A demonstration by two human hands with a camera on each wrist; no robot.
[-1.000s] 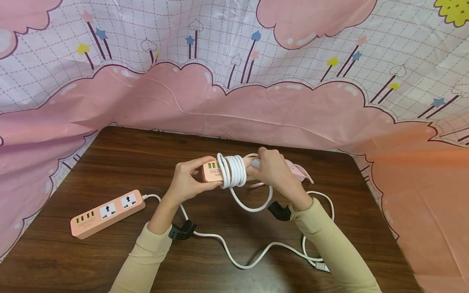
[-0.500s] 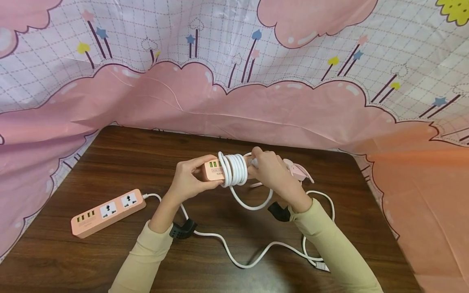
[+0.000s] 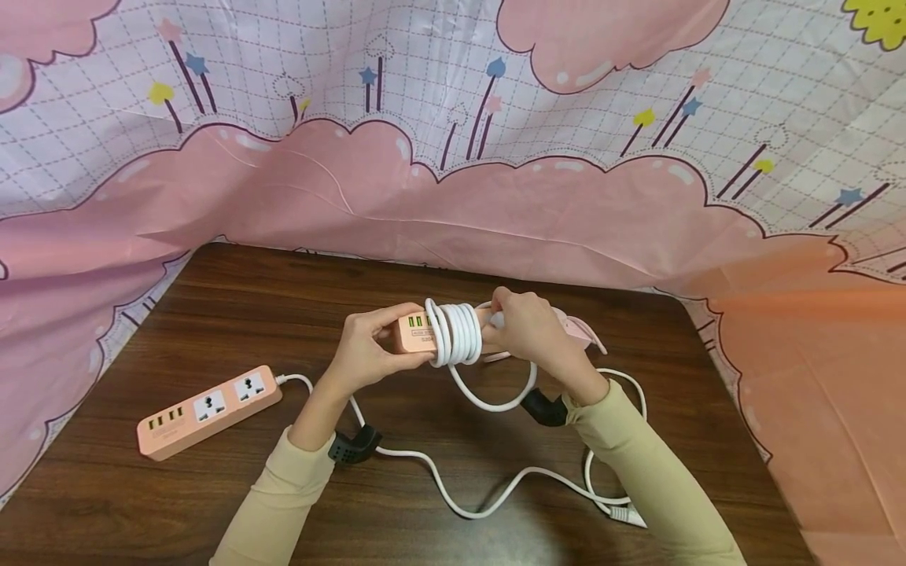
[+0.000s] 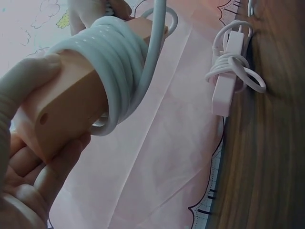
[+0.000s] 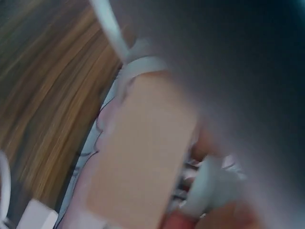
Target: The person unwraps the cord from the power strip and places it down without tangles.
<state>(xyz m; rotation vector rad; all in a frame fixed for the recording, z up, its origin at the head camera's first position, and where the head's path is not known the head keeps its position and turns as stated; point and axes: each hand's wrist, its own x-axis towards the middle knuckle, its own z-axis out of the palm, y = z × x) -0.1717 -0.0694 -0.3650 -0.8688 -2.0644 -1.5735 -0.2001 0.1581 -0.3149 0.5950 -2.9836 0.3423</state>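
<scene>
Peach, rectangular power strip (image 3: pixel 208 413) near the left edge of a dark wooden table (image 3: pixel 297 283), open wood between it and a person's left hand (image 3: pixel 356 355), gripping the left end of a peach bar (image 3: pixel 414 339) wrapped in white cord (image 3: pixel 463 334), held above mid-table, right hand (image 3: pixel 534 332) pinching a white, pronged plug (image 5: pixel 202 191) beside it, pale-pink, cord-wound strip (image 4: pixel 222 101) near the far edge.

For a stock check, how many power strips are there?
3: a held strip, a resting strip at left, and a pink strip partly behind the right hand in the head view.
</scene>
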